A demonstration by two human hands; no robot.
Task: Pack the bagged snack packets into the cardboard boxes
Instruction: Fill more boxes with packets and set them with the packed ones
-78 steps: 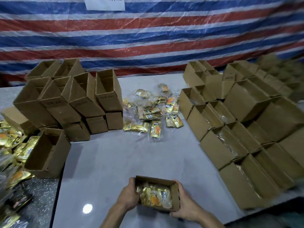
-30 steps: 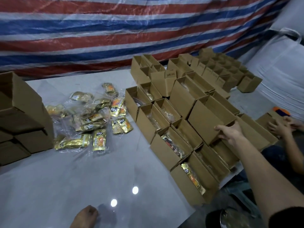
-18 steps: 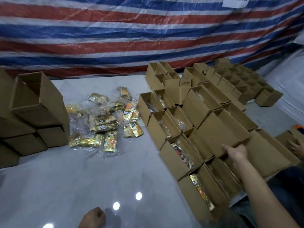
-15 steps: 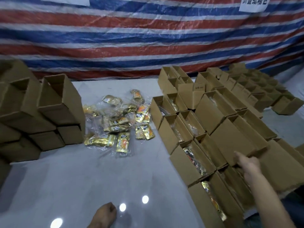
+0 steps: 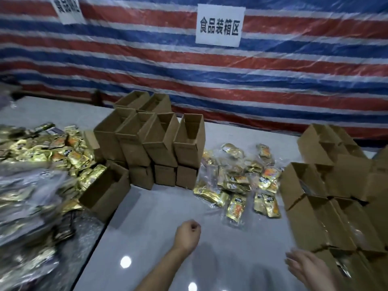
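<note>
Brown cardboard, in the head view, fills both sides: the rows of packed brown cardboard boxes (image 5: 310, 219) at the right of the pale grey surface (image 5: 155, 215), and the stack of empty brown cardboard boxes (image 5: 159, 143) at the back left. The right hand (image 5: 304, 269), which a moment ago was setting a filled box in among the packed rows, is now off them, its grip released, fingers spread and blurred just beside the nearest box. The left hand (image 5: 188, 233) rests on the surface, loosely clenched on nothing. The clear-bagged gold and orange snack packets (image 5: 237, 183) lie in a heap between the two box groups, untouched by either hand. By my judgement one box is finished and the next round opens: an empty box and a fresh bag are needed, and both lie ahead.
</note>
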